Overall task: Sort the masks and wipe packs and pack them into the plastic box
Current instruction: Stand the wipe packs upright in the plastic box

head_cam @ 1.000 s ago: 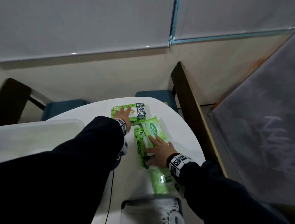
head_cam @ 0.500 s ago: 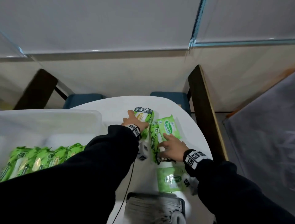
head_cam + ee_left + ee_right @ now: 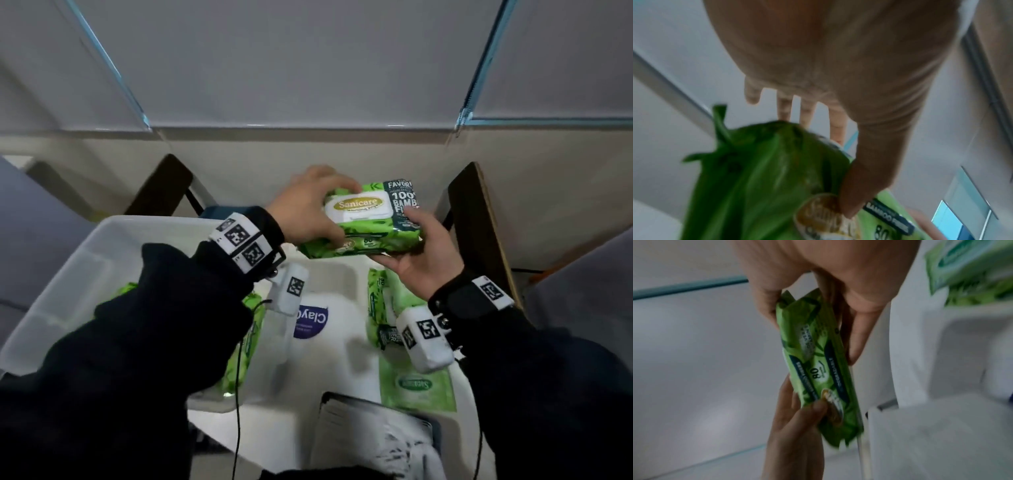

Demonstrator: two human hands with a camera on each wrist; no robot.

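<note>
I see the box [image 3: 102,253] at left with green packs [image 3: 245,346] inside. My left hand [image 3: 305,209] grips one end of a wipe pack [image 3: 371,219] lifted above the desk [image 3: 342,342]; my right hand [image 3: 419,260] clasps its other end from beneath.

The wipe pack [image 3: 371,219] held in the air reads "Sanicare" in gold on its white lid, with "FAVORI", "100" and "BAMB" on the dark band beside it. Its side shows "80" and "BAMBOO FIBER" [image 3: 888,216]. A purple sticker [image 3: 311,322] on the plastic box [image 3: 113,253] reads "Clay", upside down. The lettering on the flat pack [image 3: 416,385] near the desk's near edge is too blurred to read.
</note>
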